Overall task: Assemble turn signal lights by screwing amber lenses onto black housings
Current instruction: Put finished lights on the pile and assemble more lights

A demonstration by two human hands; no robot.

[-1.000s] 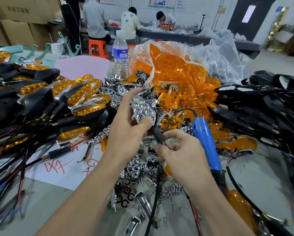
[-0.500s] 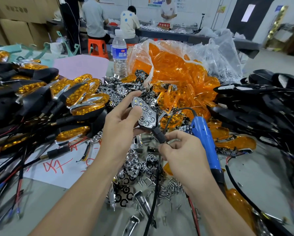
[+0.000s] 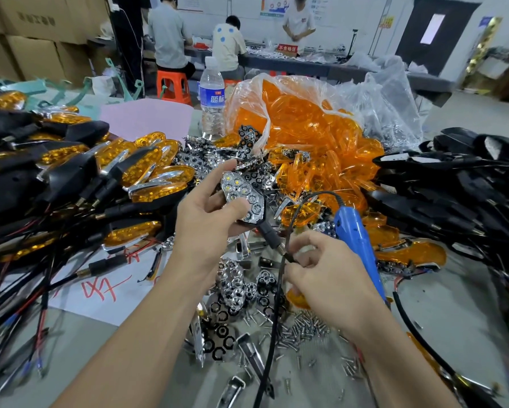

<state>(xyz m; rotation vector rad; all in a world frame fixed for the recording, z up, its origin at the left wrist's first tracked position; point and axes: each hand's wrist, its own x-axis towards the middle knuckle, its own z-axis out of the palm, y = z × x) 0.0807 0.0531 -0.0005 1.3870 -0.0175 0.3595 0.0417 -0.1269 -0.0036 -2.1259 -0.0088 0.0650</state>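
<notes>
The left hand (image 3: 206, 219) has its grip clamped round a black housing (image 3: 242, 198), chrome reflector face up, above the middle of the desk (image 3: 459, 316). The housing's long axis runs from the far left down to the near right. Its stem (image 3: 269, 235) points at the right hand (image 3: 332, 278), whose grip is pinched together on the wire end (image 3: 290, 257) coming out of the stem. The right hand is therefore nearer the stem and the left nearer the body.

The amber lenses (image 3: 306, 148) lie past the housing toward the far edge, in an open bag. One loose lens (image 3: 301, 214) sits just right of the housing and is the nearest. The blue screwdriver (image 3: 356, 240) stands just behind the right hand, and I cannot tell whether that hand holds it. Screws (image 3: 303, 325) lie toward the near edge. Piles crowd the left and right edges, so there is room to move only in the middle.
</notes>
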